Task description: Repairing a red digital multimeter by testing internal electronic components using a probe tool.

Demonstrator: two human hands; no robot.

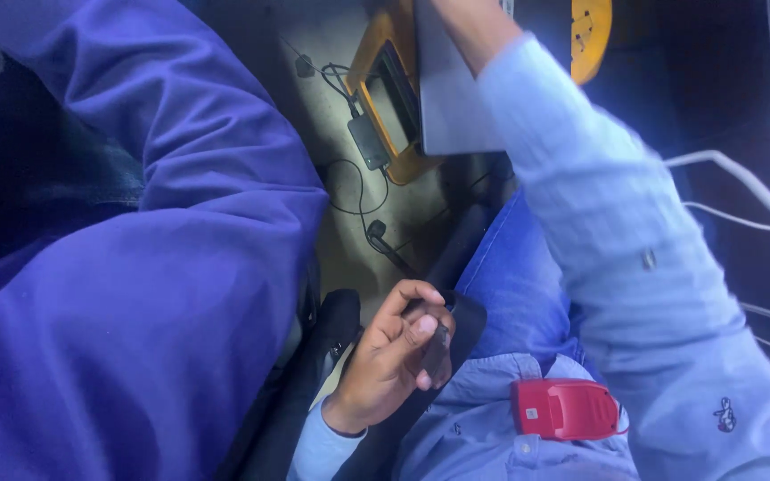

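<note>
My left hand (pixel 394 356) is low in the middle of the view, over my lap. Its fingers and thumb are closed on a small dark flat object (pixel 437 347). My right arm, in a light blue sleeve (pixel 617 232), reaches up to the top edge. Only a bare wrist (pixel 479 27) shows there, against a grey flat panel (pixel 452 98); the hand itself is cut off by the frame. A red plastic device (pixel 568 408) rests on my shirt front, to the right of my left hand.
Another person in a purple jacket (pixel 162 267) fills the left side. A yellow device with a screen (pixel 385 98), a black adapter (pixel 369 142) and thin black cables lie on the pale floor ahead. White cables (pixel 741 183) run at the right.
</note>
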